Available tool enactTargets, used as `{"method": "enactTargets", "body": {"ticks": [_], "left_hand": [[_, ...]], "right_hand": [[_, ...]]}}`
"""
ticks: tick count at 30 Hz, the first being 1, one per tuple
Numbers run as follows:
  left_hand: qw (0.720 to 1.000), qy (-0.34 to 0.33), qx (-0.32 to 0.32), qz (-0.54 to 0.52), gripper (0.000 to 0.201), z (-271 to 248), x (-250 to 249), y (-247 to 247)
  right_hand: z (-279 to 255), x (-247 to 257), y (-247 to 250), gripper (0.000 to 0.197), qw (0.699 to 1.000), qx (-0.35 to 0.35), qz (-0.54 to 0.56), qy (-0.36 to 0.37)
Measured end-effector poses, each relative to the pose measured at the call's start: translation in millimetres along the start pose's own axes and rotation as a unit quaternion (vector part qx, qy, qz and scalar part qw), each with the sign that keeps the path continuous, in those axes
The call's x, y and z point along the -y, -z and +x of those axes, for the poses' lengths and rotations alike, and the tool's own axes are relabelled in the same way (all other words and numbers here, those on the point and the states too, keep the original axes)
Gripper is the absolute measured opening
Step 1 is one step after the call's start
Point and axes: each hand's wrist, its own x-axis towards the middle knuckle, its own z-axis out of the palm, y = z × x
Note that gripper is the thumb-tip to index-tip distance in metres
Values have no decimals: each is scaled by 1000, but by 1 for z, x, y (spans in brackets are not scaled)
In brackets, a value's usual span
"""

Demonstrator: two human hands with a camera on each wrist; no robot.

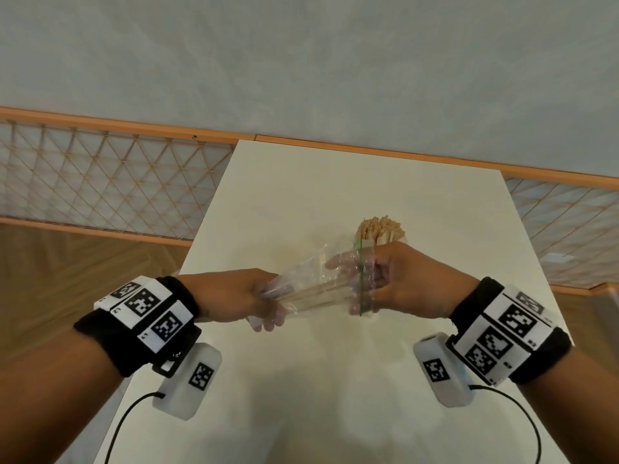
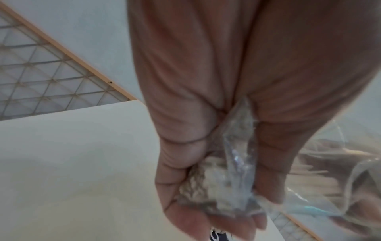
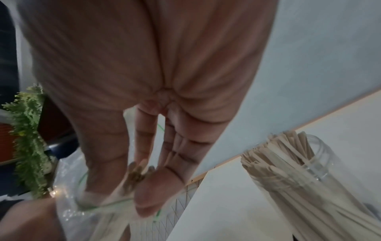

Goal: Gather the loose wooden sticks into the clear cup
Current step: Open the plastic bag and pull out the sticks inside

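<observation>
Two hands share one clear plastic bag of wooden sticks: your left hand is clenched round its closed end, and your right hand has fingers inside its green-edged mouth, pinching the stick tips. Those sticks run crosswise between your hands, above the white table. Just beyond your right hand stands the clear cup, upright and already crowded with sticks, so your right hand is much the nearer.

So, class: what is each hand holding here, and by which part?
Both hold one clear plastic bag of wooden sticks. The left hand grips its closed end; the right hand grips its green-striped mouth end.
</observation>
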Motion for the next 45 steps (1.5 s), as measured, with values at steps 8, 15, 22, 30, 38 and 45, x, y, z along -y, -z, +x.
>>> {"method": "enactTargets", "body": {"ticks": [8,15,22,30,38,45], "left_hand": [[999,-21,-30,15,23,2,-10,-2],[999,-30,-13,-21,9,8,-22,-3],[990,-52,-41,-124,15,9,-9,-4],[965,-65,-29,-253,30,21,-4,-26],[964,-63,-215,-145,20,21,2,-33],[954,-70,-177,-232,11,14,16,-39]], "right_hand": [[2,3,-5,43,998,-64,2,27],[8,0,-10,26,976,-200,58,70],[0,-9,6,21,955,-256,129,80],[12,-13,-16,28,894,-218,386,66],[24,0,-16,23,823,-338,456,14],[39,3,6,21,690,-421,589,5]]}}
